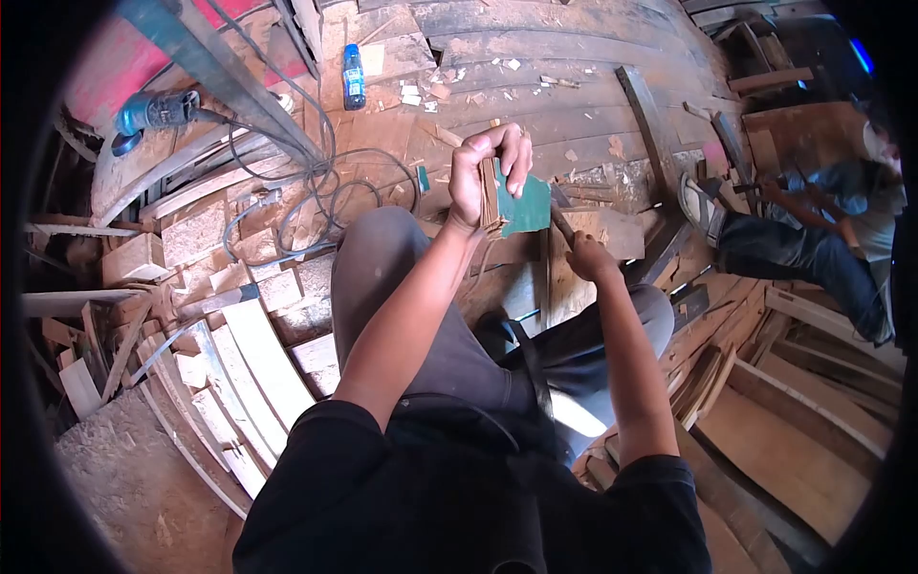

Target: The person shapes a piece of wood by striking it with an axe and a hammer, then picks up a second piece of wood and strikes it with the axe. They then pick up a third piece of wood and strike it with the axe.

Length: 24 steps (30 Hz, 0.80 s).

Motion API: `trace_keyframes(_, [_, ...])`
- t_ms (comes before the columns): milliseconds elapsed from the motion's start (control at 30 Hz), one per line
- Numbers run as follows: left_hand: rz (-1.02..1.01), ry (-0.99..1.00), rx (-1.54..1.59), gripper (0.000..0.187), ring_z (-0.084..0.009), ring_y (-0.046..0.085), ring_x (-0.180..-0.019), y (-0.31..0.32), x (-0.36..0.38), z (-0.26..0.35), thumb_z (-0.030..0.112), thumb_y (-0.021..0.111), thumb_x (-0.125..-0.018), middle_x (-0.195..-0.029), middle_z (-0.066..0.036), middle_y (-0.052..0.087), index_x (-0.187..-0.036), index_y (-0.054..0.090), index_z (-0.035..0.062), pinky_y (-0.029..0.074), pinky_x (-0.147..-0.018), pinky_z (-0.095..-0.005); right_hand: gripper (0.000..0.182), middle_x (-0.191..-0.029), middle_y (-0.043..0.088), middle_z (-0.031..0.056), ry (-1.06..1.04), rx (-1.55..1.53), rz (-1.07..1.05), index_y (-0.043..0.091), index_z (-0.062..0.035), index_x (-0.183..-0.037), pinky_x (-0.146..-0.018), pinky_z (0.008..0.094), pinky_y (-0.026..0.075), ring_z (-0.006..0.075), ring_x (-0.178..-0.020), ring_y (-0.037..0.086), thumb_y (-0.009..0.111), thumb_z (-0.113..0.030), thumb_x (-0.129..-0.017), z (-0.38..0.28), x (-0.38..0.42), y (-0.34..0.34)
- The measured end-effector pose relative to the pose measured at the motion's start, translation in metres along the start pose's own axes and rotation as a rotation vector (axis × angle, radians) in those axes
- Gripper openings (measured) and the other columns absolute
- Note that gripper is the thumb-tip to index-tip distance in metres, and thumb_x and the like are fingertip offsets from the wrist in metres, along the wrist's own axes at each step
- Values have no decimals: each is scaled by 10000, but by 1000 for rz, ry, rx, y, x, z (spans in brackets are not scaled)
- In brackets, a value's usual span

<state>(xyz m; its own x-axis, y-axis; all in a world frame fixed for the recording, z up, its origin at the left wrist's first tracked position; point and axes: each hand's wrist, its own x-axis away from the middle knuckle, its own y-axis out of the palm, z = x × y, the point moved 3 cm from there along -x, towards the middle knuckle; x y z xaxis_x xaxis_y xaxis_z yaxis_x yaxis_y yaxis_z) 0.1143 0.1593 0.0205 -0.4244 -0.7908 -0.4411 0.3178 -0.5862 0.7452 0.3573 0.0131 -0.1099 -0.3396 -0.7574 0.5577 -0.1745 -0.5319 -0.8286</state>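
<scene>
"Left hand?"
"Fingers curled round a splintery, green-faced board, ahead of the knees."
"Right hand?"
"Closed round a dark handle."
"Blue bottle?"
"Label too small to read."

Green-faced wood piece: flat, painted face, irregular outline; brown edge on its left side layered, rough, splintered at the lower end. Held up on edge in the left hand, fingers over the top. Wooden-handled tool: slim brown shaft, slanting, gripped in the right hand, far end just beside the green face; head unclear
</scene>
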Motion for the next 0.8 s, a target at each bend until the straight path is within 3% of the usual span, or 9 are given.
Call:
trace_keyframes(133, [201,-42,-121,437,-128,388,-463,-1,5,7,451,308,-911,-505,-20,379,-644,371,110,324,-503,-251,526,-1246,514,190,-55,-19,197,491,-29,-1251,-930,500,448,398,-1151,505,593,-381,-873,-54,41,-54])
trace_keyframes(267, [381,-52,-156,471,-149,388,-429,-22,12,7,453,231,-940,-455,-33,374,-649,374,111,351,-503,-252,574,-1143,530,159,-592,-426,753,549,-30,-1179,-885,498,455,368,-1058,522,692,-430,-793,-103,100,-115])
trace_keyframes(367, [473,-118,-63,498,-163,362,-376,-28,18,6,462,220,-946,-447,-46,372,-641,384,104,346,-448,-265,631,-1021,568,153,-1104,-420,918,605,-30,-1063,-875,477,458,331,-967,560,811,-466,-655,-163,163,-138])
trace_keyframes(433, [441,-203,-4,511,-165,370,-376,-33,22,-2,474,222,-944,-447,-51,378,-640,389,99,341,-434,-271,429,-982,594,103,-1283,-399,935,655,-60,-878,-868,450,478,296,-942,579,790,-406,-664,-192,179,-136])
trace_keyframes(500, [391,-270,39,521,-168,378,-375,-34,25,-16,494,238,-938,-448,-54,383,-641,397,97,331,-414,-278,393,-894,601,86,-1380,-370,992,637,-65,-785,-821,405,500,275,-874,597,794,-389,-627,-207,172,-139])
trace_keyframes(533, [408,-316,43,520,-167,377,-374,-27,27,-22,498,244,-936,-447,-53,383,-641,397,98,328,-409,-279,317,-744,578,60,-1432,-396,1000,585,-69,-694,-686,354,513,241,-724,607,782,-312,-639,-214,166,-143])
trace_keyframes(633, [428,-373,-16,510,-160,366,-370,-19,32,-42,518,288,-924,-443,-46,377,-638,391,109,316,-398,-280,275,-630,528,33,-1426,-370,905,539,-71,-648,-542,341,471,206,-575,578,762,-232,-662,-217,163,-153])
trace_keyframes(667, [433,-383,-46,507,-156,360,-370,-23,35,-50,520,298,-921,-445,-44,377,-636,390,111,312,-397,-280,228,-588,498,36,-1450,-426,923,515,-66,-626,-465,352,424,214,-505,544,721,-146,-684,-219,162,-155])
trace_keyframes(800, [528,-334,-153,434,-120,310,-424,-14,37,-38,466,366,-909,-481,-4,333,-630,370,134,254,-426,-276,198,-558,474,60,-1383,-620,882,504,-46,-616,-425,351,398,239,-471,513,687,-60,-689,-221,154,-146])
